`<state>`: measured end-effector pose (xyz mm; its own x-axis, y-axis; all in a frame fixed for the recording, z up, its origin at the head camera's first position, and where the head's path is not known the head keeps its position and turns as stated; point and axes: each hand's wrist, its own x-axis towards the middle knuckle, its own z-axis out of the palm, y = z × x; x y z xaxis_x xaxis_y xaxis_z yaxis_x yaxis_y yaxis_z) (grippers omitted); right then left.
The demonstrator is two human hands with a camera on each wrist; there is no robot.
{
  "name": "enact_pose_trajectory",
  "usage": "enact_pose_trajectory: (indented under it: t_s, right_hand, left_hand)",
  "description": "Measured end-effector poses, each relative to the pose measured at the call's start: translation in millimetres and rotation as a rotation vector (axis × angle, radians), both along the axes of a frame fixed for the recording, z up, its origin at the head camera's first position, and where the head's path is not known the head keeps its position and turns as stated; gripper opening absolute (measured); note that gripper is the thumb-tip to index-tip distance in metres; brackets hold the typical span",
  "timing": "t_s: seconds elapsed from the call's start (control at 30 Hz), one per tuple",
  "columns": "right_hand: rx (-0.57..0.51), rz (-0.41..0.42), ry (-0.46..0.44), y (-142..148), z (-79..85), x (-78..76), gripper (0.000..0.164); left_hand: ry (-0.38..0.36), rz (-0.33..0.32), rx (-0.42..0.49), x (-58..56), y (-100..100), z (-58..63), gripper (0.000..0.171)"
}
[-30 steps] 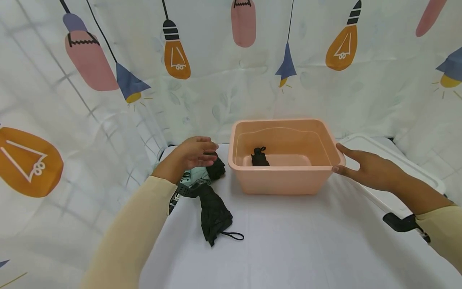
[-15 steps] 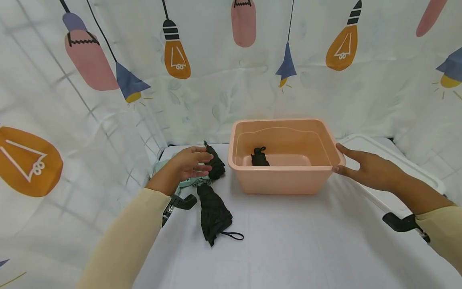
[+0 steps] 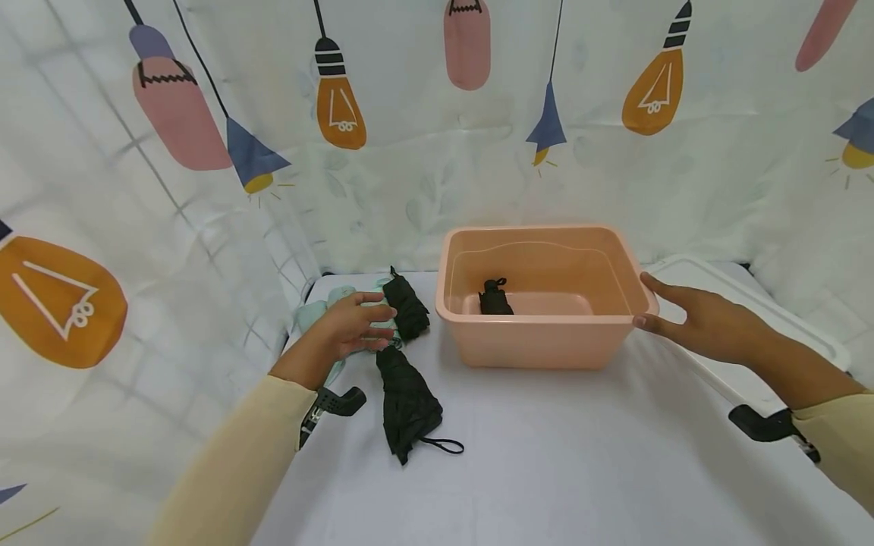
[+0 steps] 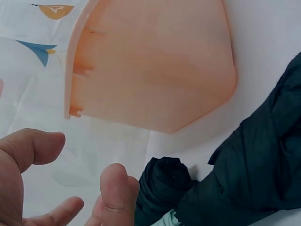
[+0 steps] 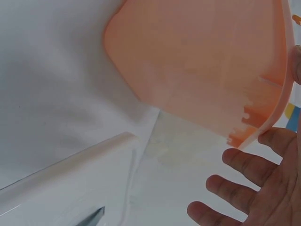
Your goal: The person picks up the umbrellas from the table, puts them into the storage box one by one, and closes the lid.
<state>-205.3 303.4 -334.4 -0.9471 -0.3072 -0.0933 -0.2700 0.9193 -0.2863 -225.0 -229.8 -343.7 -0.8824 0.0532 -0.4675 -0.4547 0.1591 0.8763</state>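
Note:
My left hand [image 3: 351,327] hovers with loosely extended fingers beside several folded items, holding nothing. Just right of its fingertips lies a dark folding umbrella [image 3: 407,307]. Another dark folding umbrella [image 3: 408,402], with a black wrist loop, lies nearer on the table. Mint-green folded fabric [image 3: 312,315] shows partly behind the hand. A peach plastic bin [image 3: 526,341] stands at the centre, with a small black folding umbrella [image 3: 495,298] inside. My right hand [image 3: 710,318] touches the bin's right rim with thumb and index finger; its other fingers [image 5: 230,193] are spread straight.
A white plastic lid [image 3: 771,334] lies on the table right of the bin, under the right hand. The white-covered table [image 3: 546,462] extends in front. A curtain [image 3: 410,189] printed with lamps closes off the back and left.
My left hand has drawn back down and left, so the dark umbrella and mint-green fabric behind it show more. The right hand stays on the bin's rim. The head view has shifted slightly.

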Motion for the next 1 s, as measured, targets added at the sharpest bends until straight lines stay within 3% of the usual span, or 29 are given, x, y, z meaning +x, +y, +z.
enact_pose_trajectory:
  t_s: [0.4, 0.67, 1.0]
  right_hand:
    - [-0.009, -0.005, -0.007, -2, 0.5, -0.5, 0.094]
    - [0.002, -0.024, -0.029, -2, -1.6, -1.3, 0.096]
    - [-0.001, -0.016, -0.014, 0, 0.1, -0.5, 0.094]
  left_hand:
    - [0.048, 0.002, -0.087, 21.0, -5, -11.8, 0.067]
    - [0.078, -0.007, -0.191, 35.5, -7, -20.1, 0.071]
    - [0.068, 0.016, -0.153, 51.2, -17, -32.3, 0.078]
